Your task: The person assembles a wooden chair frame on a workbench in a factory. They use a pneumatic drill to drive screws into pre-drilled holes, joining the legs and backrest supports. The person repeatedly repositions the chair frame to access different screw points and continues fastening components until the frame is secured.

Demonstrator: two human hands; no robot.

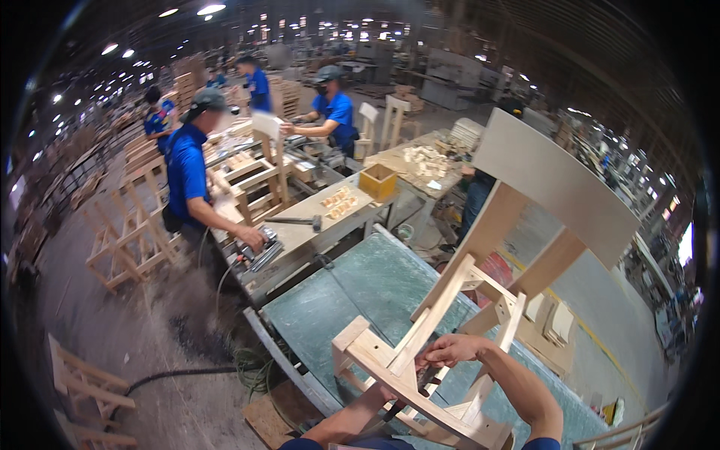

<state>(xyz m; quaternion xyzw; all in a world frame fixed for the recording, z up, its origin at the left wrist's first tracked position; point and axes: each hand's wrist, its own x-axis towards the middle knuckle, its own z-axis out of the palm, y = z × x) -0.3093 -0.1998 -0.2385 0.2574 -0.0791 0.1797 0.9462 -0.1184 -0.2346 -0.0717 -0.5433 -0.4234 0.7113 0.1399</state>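
A pale wooden chair frame point(431, 300) with a wide curved backrest point(555, 184) lies tilted on the green-topped bench point(322, 292) in front of me. Its backrest rises toward the far right, and its front rail is near me. My right hand point(454, 349) reaches inside the seat frame, its fingers closed around a dark, slim tool point(427, 376) whose exact kind I cannot make out. On the near side, my left hand point(381, 395) is close to the tool and the front rail. The rail hides most of its fingers.
Left of the bench, a worker in blue point(187, 169) handles a power tool point(266, 251) at another worktable. A mallet point(296, 221), small wood pieces point(339, 202) and a yellow box point(377, 182) sit there. Chair frames point(127, 232) and a black hose point(180, 373) lie on the floor.
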